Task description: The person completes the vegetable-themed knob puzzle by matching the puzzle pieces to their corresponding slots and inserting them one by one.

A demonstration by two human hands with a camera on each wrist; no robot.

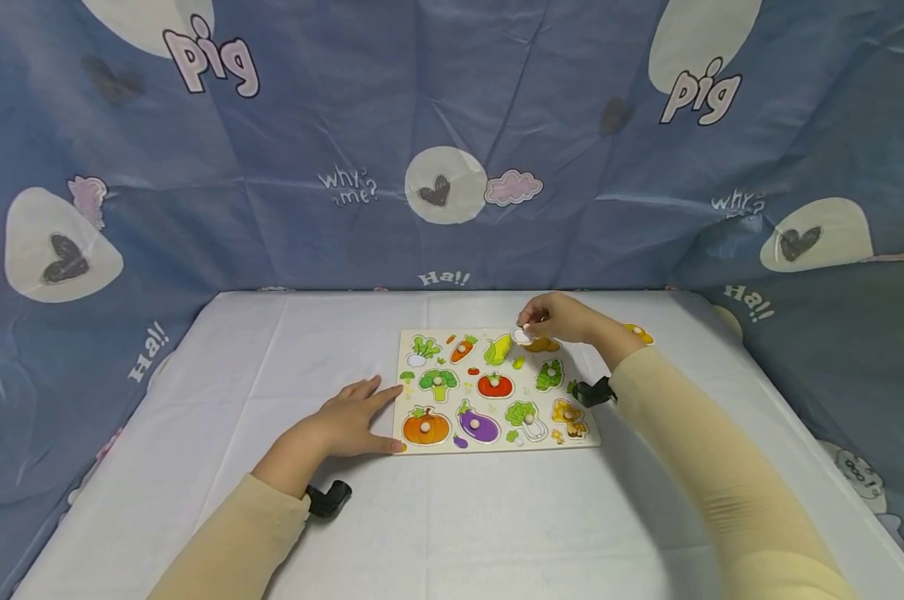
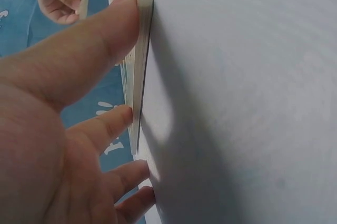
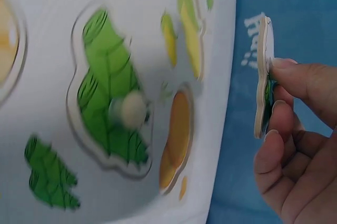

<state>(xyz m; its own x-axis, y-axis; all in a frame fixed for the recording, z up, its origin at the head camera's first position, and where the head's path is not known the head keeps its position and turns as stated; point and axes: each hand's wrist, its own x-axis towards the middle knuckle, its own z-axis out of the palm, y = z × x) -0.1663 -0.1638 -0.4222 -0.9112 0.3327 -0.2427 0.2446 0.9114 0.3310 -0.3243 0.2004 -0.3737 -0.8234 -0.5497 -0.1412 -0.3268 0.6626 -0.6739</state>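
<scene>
A wooden vegetable puzzle board [image 1: 462,342] lies flat on the table, bearing several knobbed pieces such as the tomato [image 1: 495,385], eggplant [image 1: 478,424] and pumpkin [image 1: 425,427]. My left hand [image 1: 347,421] spreads its fingers at the board's left side, thumb and index touching its edge. Above the far right corner, my right hand [image 1: 560,318] pinches a flat puzzle piece [image 3: 261,84], raised off the board and seen edge-on in the right wrist view. That piece shows white and green on its face. Below it in the head view is the brown potato shape [image 1: 543,344].
An orange-yellow puzzle piece [image 1: 637,333] lies on the table beyond the right forearm, partly hidden. White cloth [image 1: 496,533] covers the table. A blue printed curtain [image 1: 571,150] encloses the back and sides. Each wrist wears a black camera mount [image 1: 330,500].
</scene>
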